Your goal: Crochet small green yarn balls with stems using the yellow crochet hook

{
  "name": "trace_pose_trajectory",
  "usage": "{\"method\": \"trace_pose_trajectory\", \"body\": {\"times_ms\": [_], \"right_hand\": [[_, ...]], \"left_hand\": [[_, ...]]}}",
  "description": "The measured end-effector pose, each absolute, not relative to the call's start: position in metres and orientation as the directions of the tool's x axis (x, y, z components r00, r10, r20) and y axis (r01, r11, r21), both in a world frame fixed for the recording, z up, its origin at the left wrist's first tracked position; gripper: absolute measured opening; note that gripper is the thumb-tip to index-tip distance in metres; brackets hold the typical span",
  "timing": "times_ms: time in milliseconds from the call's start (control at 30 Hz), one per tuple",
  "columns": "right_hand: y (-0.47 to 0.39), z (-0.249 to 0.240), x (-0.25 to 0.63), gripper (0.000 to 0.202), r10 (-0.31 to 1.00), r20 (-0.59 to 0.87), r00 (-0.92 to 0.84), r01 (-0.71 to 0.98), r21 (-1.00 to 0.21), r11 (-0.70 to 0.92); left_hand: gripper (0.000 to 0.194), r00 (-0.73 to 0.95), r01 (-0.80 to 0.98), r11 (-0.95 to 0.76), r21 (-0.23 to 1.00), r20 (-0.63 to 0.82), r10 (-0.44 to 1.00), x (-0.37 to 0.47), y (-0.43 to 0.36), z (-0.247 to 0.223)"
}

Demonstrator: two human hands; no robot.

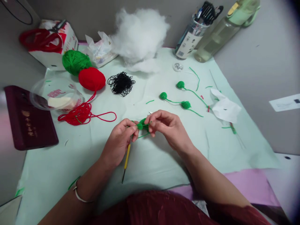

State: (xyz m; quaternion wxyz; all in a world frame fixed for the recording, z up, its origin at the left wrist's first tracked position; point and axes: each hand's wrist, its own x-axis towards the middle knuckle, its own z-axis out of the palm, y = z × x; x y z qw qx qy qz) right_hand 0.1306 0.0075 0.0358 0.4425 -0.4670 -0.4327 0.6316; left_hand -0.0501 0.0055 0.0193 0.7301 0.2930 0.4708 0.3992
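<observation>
A small green crocheted piece point(140, 126) is pinched between the thumb and fingers of my left hand point(119, 139). From the same hand a crochet hook with a yellow handle point(127, 157) points down toward me. My right hand point(170, 129) pinches green yarn point(145, 125) just right of the piece, thumb against fingers. More green material shows behind the fingers, partly hidden. Past my hands lie green crocheted balls with yarn tails, among them one ball point(163, 95), a second ball point(186, 105) and a third ball point(180, 84).
Left of my hands are loose red yarn point(78, 115), a red yarn ball point(92, 78), a green yarn ball point(76, 62), a clear tub point(56, 97) and a maroon case point(31, 120). Farther back stand black cord point(121, 83), white stuffing point(142, 34), a pen holder point(191, 39) and a bottle point(219, 37).
</observation>
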Motion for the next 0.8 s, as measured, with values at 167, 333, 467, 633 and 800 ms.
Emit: {"method": "trace_pose_trajectory", "body": {"times_ms": [167,333,467,633,800], "right_hand": [[0.0118,0.0300,0.1271,0.013,0.880,-0.344,-0.327,-0.372,-0.809,-0.454],[0.0103,0.0307,0.1248,0.012,0.902,-0.328,-0.280,-0.374,-0.829,-0.417],[0.0087,0.0308,0.1254,0.012,0.919,-0.292,-0.266,-0.334,-0.866,-0.372],[0.0083,0.0303,0.1258,0.014,0.927,-0.279,-0.252,-0.297,-0.889,-0.348],[0.0067,0.0305,0.1246,0.015,0.935,-0.248,-0.252,-0.266,-0.912,-0.313]], "left_hand": [[0.017,0.283,-0.317,0.563,0.763,-0.491,0.824,-0.0501,0.0060,0.0234],[0.013,0.279,-0.273,0.586,0.763,-0.520,0.807,-0.0499,0.0036,0.0209],[0.011,0.278,-0.285,0.603,0.745,-0.538,0.796,-0.0502,0.0023,0.0180],[0.007,0.354,-0.369,0.589,0.719,-0.477,0.805,-0.0494,0.0024,0.0170],[0.023,0.351,-0.325,0.544,0.774,-0.436,0.829,-0.0471,0.0025,0.0202]]}}
